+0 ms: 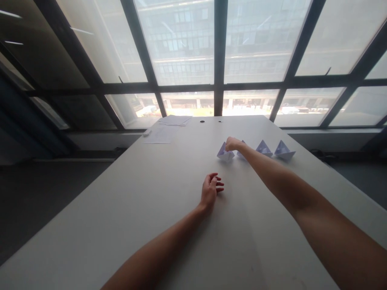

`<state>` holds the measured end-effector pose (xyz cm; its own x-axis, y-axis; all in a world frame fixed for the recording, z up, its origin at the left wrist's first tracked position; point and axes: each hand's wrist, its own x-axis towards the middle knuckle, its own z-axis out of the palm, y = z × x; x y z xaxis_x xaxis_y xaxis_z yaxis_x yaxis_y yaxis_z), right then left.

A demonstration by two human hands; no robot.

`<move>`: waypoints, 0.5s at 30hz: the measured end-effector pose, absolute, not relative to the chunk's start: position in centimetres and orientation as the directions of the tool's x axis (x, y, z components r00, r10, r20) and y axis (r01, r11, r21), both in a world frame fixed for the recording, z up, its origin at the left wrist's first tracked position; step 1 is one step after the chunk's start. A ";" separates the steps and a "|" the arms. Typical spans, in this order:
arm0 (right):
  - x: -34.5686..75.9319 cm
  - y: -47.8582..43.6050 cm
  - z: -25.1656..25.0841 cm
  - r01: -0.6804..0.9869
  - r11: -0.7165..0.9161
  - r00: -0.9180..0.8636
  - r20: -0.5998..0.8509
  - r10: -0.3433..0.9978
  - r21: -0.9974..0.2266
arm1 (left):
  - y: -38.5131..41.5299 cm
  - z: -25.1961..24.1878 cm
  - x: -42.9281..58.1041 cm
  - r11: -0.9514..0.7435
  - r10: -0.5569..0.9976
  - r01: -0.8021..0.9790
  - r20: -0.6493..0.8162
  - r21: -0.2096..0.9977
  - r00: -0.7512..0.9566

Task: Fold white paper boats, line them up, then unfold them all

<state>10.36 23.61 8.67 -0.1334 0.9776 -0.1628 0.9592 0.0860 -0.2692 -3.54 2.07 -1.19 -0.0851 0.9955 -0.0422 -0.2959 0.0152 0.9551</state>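
Note:
A row of folded paper boats stands on the white table (121,209) toward its far right. My right hand (232,143) reaches out to the leftmost paper boat (224,153) and its fingers are closed on the boat's top. A second boat (241,153) is partly hidden behind my wrist. Two more paper boats (264,148) (283,150) stand to the right. My left hand (211,189) rests on the table nearer to me, empty, with its fingers loosely curled and apart.
Loose paper sheets (161,134) and a small stack of paper (175,119) lie at the table's far left end. Two small round holes (202,121) are in the tabletop near the far edge. Large windows (217,52) with dark frames rise behind the table.

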 end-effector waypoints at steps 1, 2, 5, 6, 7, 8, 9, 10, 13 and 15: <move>10.3 23.7 8.5 0.961 0.085 -0.134 -0.170 0.976 -0.265 | 2.0 -1.2 -3.5 0.014 0.996 -0.293 -0.041 0.956 -0.085; 10.3 23.7 8.4 0.961 0.085 -0.134 -0.175 0.975 -0.262 | 2.0 -1.1 -3.5 0.014 0.996 -0.289 -0.039 0.957 -0.084; 10.3 23.4 8.4 0.962 0.079 -0.128 -0.172 0.977 -0.262 | 2.0 -1.2 -3.5 0.006 0.996 -0.270 -0.030 0.963 -0.085; 10.3 23.3 8.6 0.962 0.074 -0.121 -0.164 0.979 -0.263 | 2.0 -1.2 -3.5 0.000 0.996 -0.261 -0.024 0.965 -0.088; 10.4 23.1 8.8 0.962 0.068 -0.111 -0.151 0.982 -0.265 | 2.0 -1.2 -3.5 -0.007 0.996 -0.250 -0.016 0.968 -0.090; 10.5 22.8 9.1 0.961 0.062 -0.100 -0.130 0.986 -0.269 | 2.1 -1.3 -3.6 -0.017 0.996 -0.236 -0.005 0.972 -0.092; 10.7 22.6 9.5 0.960 0.057 -0.088 -0.103 0.991 -0.274 | 2.1 -1.3 -3.6 -0.030 0.996 -0.215 0.011 0.976 -0.092; 10.9 22.2 9.8 0.958 0.053 -0.077 -0.073 0.994 -0.281 | 2.2 -1.3 -3.7 -0.048 0.995 -0.183 0.031 0.982 -0.090; 12.5 20.5 10.9 0.948 0.060 -0.049 0.042 0.998 -0.312 | 2.5 -1.4 -4.0 -0.146 0.986 0.016 0.146 0.989 -0.078; 14.0 18.7 11.1 0.930 0.083 -0.015 0.189 0.982 -0.359 | 2.6 -1.3 -4.2 -0.225 0.969 0.211 0.240 0.951 -0.049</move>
